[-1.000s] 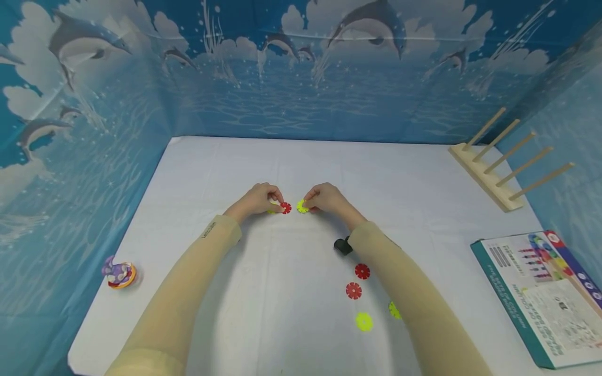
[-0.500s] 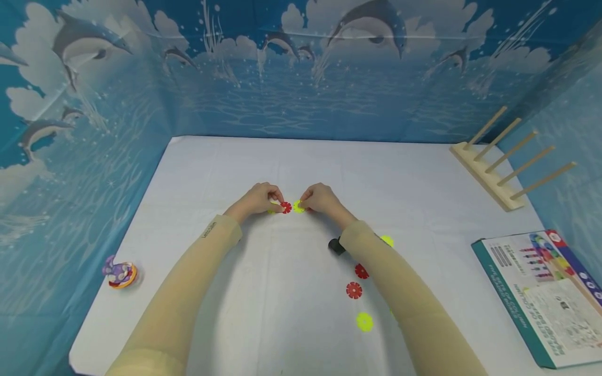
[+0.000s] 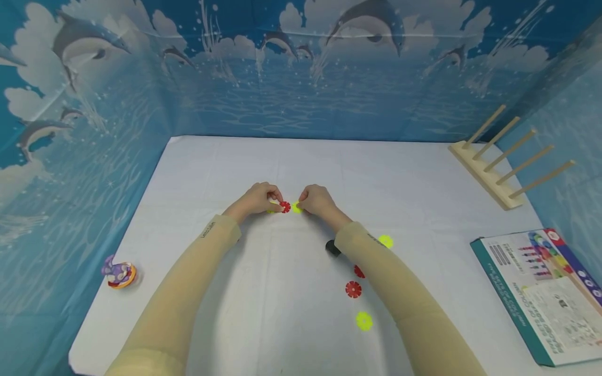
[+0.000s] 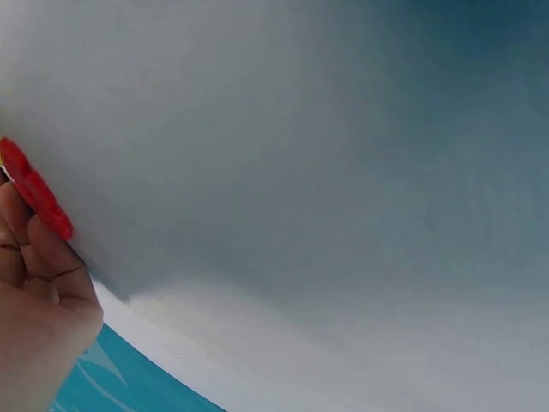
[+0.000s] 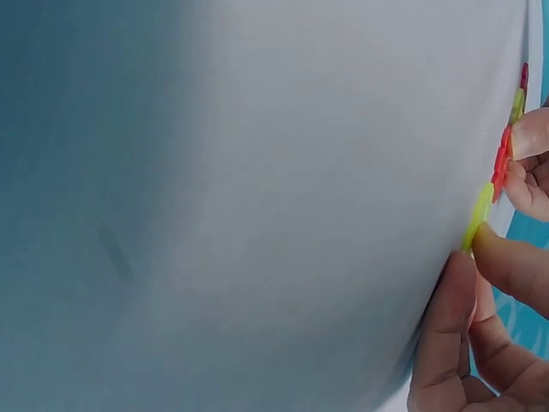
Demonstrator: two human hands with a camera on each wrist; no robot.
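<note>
Both hands are close together over the middle of the white table. My left hand (image 3: 256,199) pinches a red notched plastic disc (image 3: 286,207) between thumb and fingers. Beyond it in the right wrist view, a yellow disc (image 5: 518,105) and a dark red one (image 5: 525,75) continue in a row, partly hidden by the fingers. Thumb and fingertips of my right hand (image 3: 321,201) pinch a bright yellow disc (image 3: 296,208). Its edge overlaps the lower end of the red disc in the right wrist view. The left wrist view shows the red disc (image 4: 36,189) edge-on at the fingertips.
Loose discs lie near my right sleeve: a yellow one (image 3: 386,241), two red ones (image 3: 354,289) and another yellow one (image 3: 364,321). A wooden peg rack (image 3: 486,175) and a printed box (image 3: 541,297) stand at the right. A small purple toy (image 3: 119,273) sits at the left edge.
My right hand has moved left, bringing the yellow disc up to the red one. Its sleeve uncovers one loose yellow disc and covers another. The left hand stays in place.
</note>
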